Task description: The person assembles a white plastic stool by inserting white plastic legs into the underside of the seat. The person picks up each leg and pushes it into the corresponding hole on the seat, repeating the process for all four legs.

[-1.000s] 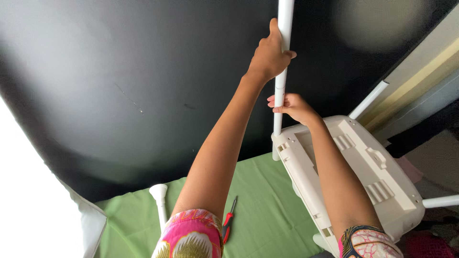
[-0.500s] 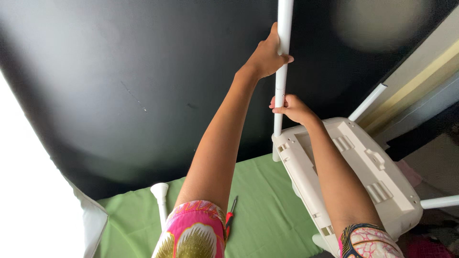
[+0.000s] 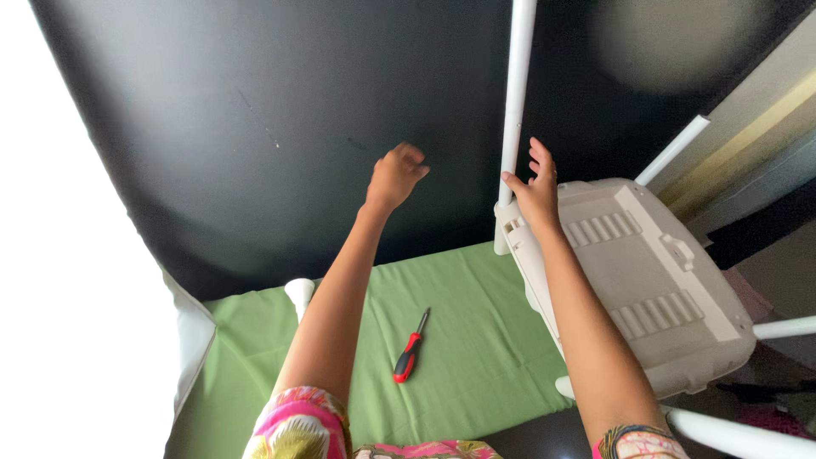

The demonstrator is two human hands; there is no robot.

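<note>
Since half a second ago the left hand (image 3: 393, 177) has come off the long white plastic leg tube (image 3: 515, 119) and dropped lower and to the left; it now hangs in the air against the dark wall with its fingers loosely curled and nothing in them. The right hand (image 3: 535, 191) has stayed low on the tube, near where the tube meets the seat: its thumb presses the tube's side while the other fingers are spread and lifted, so it is steadying the tube more than gripping it. The tube stands upright and runs out of the top of the view, its lower end seated in a corner socket of the upturned off-white plastic chair seat (image 3: 646, 280), which lies tilted with its ribbed underside up. Other white legs stick out of the seat toward the upper right, the right edge and the lower right. Below the arms a green cloth (image 3: 476, 357) is spread flat, and on it, between the two forearms, lies a screwdriver with a red and black handle (image 3: 410, 348), apart from both hands. A short white rounded post (image 3: 299, 291) shows at the cloth's left, just beside the left forearm.
</note>
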